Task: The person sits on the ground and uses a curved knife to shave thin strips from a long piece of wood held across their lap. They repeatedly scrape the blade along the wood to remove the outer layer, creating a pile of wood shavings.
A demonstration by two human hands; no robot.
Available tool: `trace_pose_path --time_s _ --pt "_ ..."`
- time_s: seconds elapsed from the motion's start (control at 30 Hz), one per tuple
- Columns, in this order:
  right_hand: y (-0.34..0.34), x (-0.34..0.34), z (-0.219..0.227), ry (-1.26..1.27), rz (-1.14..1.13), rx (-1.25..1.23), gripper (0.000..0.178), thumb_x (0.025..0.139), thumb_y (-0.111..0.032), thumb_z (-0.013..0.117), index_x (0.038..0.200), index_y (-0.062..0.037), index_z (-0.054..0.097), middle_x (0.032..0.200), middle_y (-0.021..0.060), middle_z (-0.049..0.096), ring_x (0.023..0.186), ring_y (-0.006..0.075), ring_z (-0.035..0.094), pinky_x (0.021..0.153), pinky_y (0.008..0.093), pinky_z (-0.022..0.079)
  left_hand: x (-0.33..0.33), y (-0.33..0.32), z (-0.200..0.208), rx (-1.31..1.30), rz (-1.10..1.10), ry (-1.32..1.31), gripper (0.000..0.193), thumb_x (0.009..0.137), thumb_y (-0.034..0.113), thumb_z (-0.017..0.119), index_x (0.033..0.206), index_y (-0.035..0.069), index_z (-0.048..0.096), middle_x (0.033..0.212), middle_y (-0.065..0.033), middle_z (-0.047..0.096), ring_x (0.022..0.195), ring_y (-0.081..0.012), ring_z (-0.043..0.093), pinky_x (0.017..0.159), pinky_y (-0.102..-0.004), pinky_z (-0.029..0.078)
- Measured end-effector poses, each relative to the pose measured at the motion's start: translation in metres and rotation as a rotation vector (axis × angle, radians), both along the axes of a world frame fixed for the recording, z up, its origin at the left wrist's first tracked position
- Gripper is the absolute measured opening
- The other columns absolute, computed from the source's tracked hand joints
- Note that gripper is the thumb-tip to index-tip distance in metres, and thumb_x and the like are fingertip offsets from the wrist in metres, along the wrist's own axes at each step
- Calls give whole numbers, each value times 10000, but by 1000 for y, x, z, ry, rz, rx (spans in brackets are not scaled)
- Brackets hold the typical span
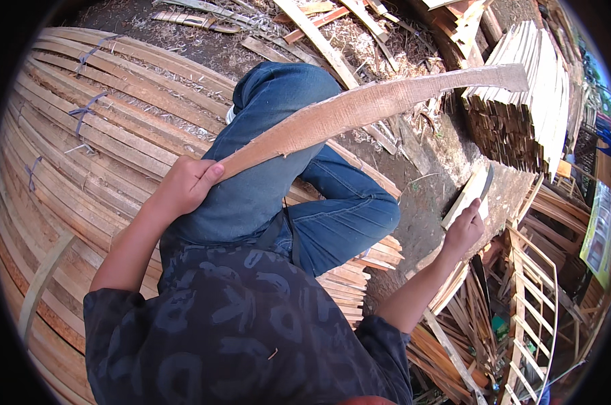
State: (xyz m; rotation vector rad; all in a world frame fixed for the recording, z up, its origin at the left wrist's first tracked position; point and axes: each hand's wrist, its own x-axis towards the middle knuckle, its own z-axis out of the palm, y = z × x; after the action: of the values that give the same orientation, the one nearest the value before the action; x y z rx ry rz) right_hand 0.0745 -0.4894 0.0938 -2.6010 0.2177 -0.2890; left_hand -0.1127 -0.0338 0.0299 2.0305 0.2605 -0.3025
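Observation:
A long, curved wooden piece (359, 109) slants up to the right across my jeans. It is broad in the middle, narrows past it, and flares at its far end. My left hand (187, 183) is closed round its near end beside my thigh. Out to the right, my right hand (465, 226) is closed on a knife (489, 181) whose thin, dark blade points away from me. Its handle is mostly hidden in my fingers. The blade is apart from the curved piece and shows over a pale board (466, 197); whether they touch, I cannot tell.
Long wooden strips (126, 98), tied in places with bluish cord, lie under and left of me. A tall stack of thin slats (521, 101) stands at the far right. Shavings and offcuts (326, 40) litter the ground ahead. A ladder-like wooden frame (532, 317) leans at the lower right.

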Motion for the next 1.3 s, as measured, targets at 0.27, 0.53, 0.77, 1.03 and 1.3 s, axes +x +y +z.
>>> trace_pose_path --time_s 0.27,0.53,0.77,1.03,1.3 --pt "164 -56 -31 164 477 10 489 807 -449 691 620 -26 532 486 143 480 448 327 503 434 376 387 4 -5 -1 0 -33 -11 470 975 303 424 669 -42 514 501 -149 387 442 -257 432 472 -361 342" --pt "161 -18 -34 -72 629 -346 546 734 -552 698 586 -74 479 502 78 490 431 277 503 407 365 377 5 -3 -1 -18 -18 -29 423 968 271 473 701 -40 580 523 -186 473 461 -299 504 481 -370 389" --pt "154 -21 -38 -149 606 -370 553 737 -562 685 599 -63 492 511 86 472 437 277 475 413 355 369 6 -7 0 -29 3 -58 415 955 252 496 655 -29 555 532 -194 479 467 -332 505 478 -381 381" --pt "162 -38 -44 113 510 -25 516 886 -401 619 629 8 437 486 108 393 442 222 475 443 372 336 4 -5 -5 -40 28 -62 472 942 327 520 624 -21 545 514 -186 467 456 -335 500 465 -380 377" --pt "169 -100 -68 578 199 998 198 875 -85 582 766 -70 417 597 -34 431 477 31 347 431 195 273 3 3 -15 36 -22 -71 609 723 547 705 622 -34 553 504 -188 468 470 -332 523 468 -368 403"
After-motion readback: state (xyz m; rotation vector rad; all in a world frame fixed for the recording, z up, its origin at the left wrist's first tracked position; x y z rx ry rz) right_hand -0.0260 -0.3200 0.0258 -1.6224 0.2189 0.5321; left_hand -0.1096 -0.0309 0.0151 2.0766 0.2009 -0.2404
